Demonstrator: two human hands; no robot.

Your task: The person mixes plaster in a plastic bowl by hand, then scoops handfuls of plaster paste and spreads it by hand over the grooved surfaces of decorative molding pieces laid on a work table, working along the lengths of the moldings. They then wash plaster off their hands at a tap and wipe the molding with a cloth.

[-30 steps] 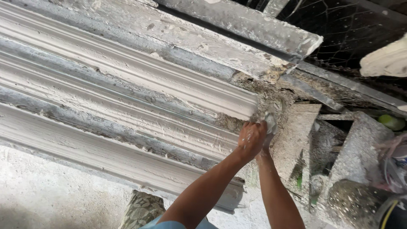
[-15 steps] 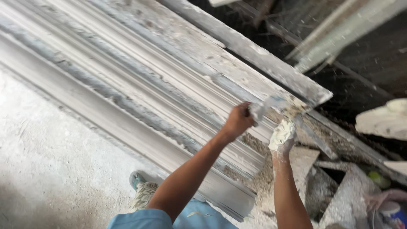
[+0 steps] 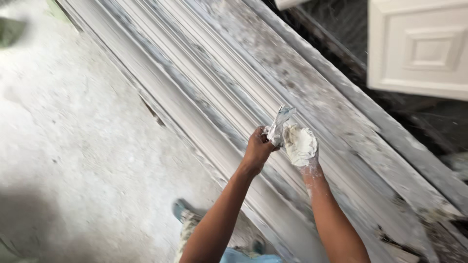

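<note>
Both hands have drawn back from the moulding's broken end. Left hand (image 3: 257, 148) pinches a plaster-smeared scraper (image 3: 279, 125); right hand (image 3: 301, 144), fingers cupped together, holds wet plaster (image 3: 298, 141) above the long moulding (image 3: 204, 97).

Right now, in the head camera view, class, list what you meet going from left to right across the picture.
Dusty concrete floor → left hand → plaster-smeared scraper → right hand, coated in white plaster → long grooved moulding → white panel with a raised square.
</note>
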